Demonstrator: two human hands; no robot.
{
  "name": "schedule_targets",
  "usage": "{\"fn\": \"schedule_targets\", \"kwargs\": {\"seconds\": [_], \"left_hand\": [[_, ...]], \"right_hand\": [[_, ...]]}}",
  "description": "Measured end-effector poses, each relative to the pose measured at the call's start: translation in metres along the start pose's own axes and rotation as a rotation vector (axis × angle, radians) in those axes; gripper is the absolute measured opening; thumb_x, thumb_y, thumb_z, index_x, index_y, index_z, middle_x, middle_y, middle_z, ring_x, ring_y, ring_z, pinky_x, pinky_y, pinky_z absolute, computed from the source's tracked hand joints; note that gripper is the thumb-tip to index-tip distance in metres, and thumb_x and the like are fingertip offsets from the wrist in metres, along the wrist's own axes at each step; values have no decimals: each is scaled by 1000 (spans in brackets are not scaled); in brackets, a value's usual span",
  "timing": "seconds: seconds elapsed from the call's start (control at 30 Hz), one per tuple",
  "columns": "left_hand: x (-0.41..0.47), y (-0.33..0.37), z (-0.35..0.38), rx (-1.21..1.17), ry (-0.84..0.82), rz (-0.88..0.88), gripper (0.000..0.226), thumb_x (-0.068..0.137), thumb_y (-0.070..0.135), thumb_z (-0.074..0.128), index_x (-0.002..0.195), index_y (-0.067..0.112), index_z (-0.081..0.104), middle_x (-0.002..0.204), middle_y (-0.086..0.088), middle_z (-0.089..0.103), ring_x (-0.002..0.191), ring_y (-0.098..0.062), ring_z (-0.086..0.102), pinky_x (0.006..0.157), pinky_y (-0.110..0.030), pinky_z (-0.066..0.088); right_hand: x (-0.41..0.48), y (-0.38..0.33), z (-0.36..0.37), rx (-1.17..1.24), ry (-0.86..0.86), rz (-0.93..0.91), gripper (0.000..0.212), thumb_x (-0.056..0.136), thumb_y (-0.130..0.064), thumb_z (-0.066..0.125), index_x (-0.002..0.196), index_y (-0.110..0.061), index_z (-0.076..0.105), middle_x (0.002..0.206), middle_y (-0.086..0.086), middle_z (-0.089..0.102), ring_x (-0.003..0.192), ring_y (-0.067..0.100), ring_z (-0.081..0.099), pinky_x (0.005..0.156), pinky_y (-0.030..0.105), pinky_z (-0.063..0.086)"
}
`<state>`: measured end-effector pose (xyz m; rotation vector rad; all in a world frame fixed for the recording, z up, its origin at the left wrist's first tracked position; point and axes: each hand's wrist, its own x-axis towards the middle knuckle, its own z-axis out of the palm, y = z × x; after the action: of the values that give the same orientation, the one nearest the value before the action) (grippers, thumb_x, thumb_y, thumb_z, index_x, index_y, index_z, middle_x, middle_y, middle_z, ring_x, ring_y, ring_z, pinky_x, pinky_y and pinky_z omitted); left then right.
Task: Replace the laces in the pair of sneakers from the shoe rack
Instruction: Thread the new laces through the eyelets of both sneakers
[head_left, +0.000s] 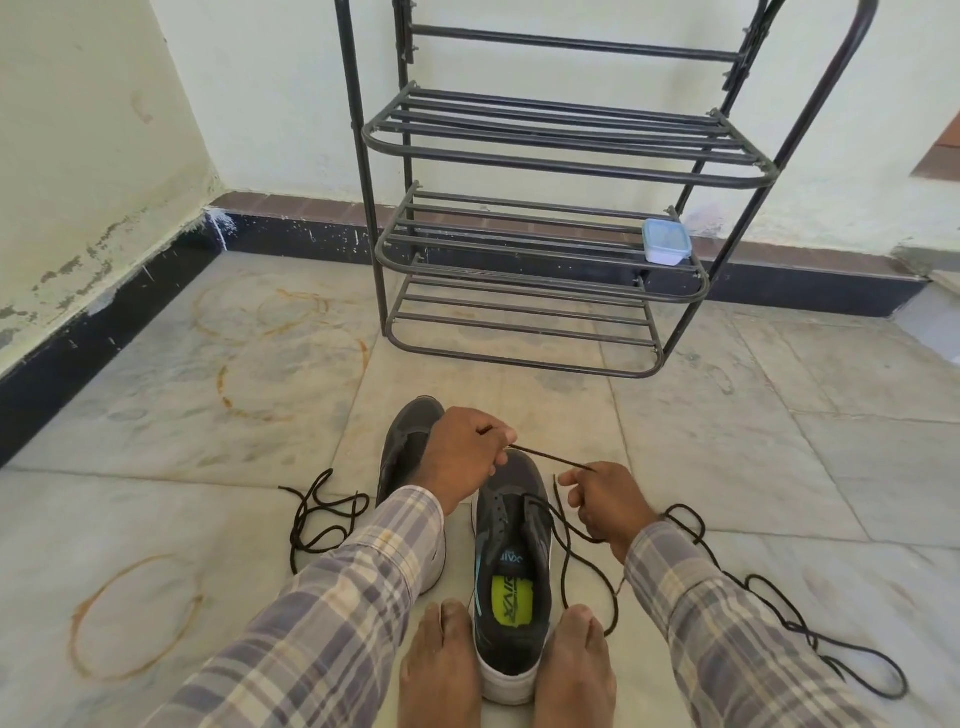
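Observation:
A dark grey sneaker (511, 571) with a yellow insole label stands on the floor between my bare feet, toe pointing away. A black lace (553, 460) runs through its front eyelets; a taut stretch spans both hands. My left hand (465, 457) pinches one end above the toe. My right hand (605, 504) pinches the other part just right of the shoe. The second sneaker (405, 452) lies to the left, partly hidden by my left arm. One loose black lace (322, 519) is coiled at left, another (779, 608) trails at right.
A black metal shoe rack (540, 249) stands against the far wall, with a small lidded plastic box (666, 242) on its middle shelf. Rust-coloured rings (135, 618) stain the marble floor at left. Walls meet in a corner at far left.

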<state>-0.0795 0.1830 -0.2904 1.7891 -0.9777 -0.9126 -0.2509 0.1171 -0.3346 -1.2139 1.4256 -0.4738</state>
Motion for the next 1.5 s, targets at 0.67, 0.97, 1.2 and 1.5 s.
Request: {"fn": "schedule_targets", "kwargs": {"seconds": [0.67,0.97,1.2,1.5], "left_hand": [[-8,-4,25,-493,-51,-123,34,104,41,44,127,28,66,108,8,68,97,-1,62,69,-9,50],[-8,-16,31,-515,-58,-165,36,103,38,47,134,26,61,125,4,59,109,-9,56,84,-16,47],[-13,-22,26,-340,-108,-163,20,101,38,52,99,27,69,105,4,68,98,-8,62,80,-16,46],[-28,-45,41,462,-46,-177,58,82,26,64,137,16,51,132,-5,51,121,-24,53,101,-31,46]], "right_hand": [[-26,-40,40,-1,-137,-388,55,89,-2,57,141,-18,48,119,11,70,101,18,67,90,37,56],[-29,-31,38,159,-214,-185,17,95,-4,61,98,10,70,74,16,66,46,8,56,39,17,36],[-15,-18,34,103,-32,-208,13,89,-5,67,79,0,73,79,17,73,72,23,66,66,31,54],[-13,16,48,-353,108,-311,12,90,-16,69,86,-12,80,79,-3,69,78,13,63,75,22,46]]}}
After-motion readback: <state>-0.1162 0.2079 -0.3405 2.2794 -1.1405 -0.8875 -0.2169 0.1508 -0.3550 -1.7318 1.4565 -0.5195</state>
